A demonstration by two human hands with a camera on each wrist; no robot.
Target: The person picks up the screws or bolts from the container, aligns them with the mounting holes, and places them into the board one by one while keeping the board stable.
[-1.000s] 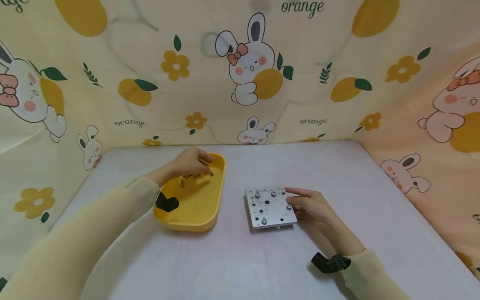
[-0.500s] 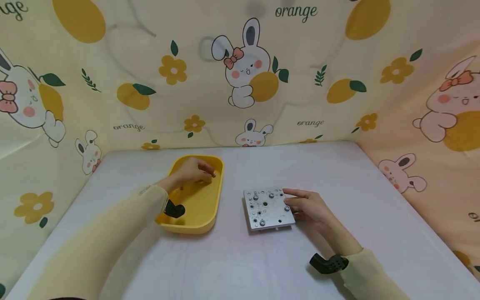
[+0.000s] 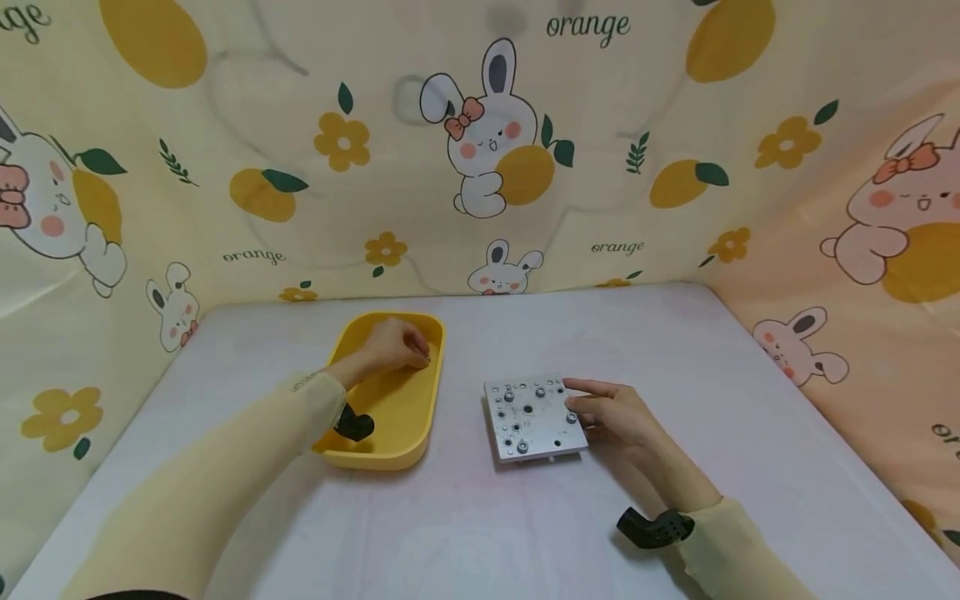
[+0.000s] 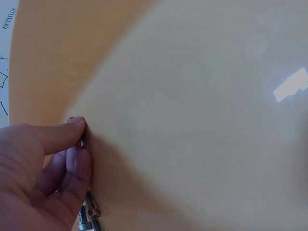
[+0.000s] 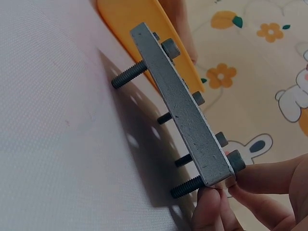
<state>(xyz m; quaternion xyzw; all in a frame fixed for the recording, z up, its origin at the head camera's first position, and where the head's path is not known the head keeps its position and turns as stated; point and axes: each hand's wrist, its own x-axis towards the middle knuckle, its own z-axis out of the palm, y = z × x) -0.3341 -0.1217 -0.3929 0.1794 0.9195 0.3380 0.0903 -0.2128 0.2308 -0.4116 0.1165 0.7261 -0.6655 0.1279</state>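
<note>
Inside the yellow tray (image 3: 408, 457), my left hand (image 3: 392, 345) pinches a small metal screw between thumb and fingertips; the fingers hide most of it. More screws (image 4: 93, 214) lie just under those fingers in the left wrist view. My right hand (image 3: 621, 413) holds the right edge of a square metal plate (image 3: 542, 427) between thumb and fingers. Several screw heads stand on the plate's upper face. From the right wrist view, threaded screw ends (image 5: 129, 75) stick out of its underside, and the plate is held tilted just over the table.
The tray stands left of the plate on a white-covered table (image 3: 465, 533). A cloth (image 3: 337, 200) printed with rabbits and oranges hangs behind and at both sides. Black wrist cameras (image 3: 655, 528) are strapped on both wrists.
My left hand has come slightly nearer and lower in the tray, and its fingers have closed on a screw. The right hand keeps its grip on the plate. The head view has shifted slightly.
</note>
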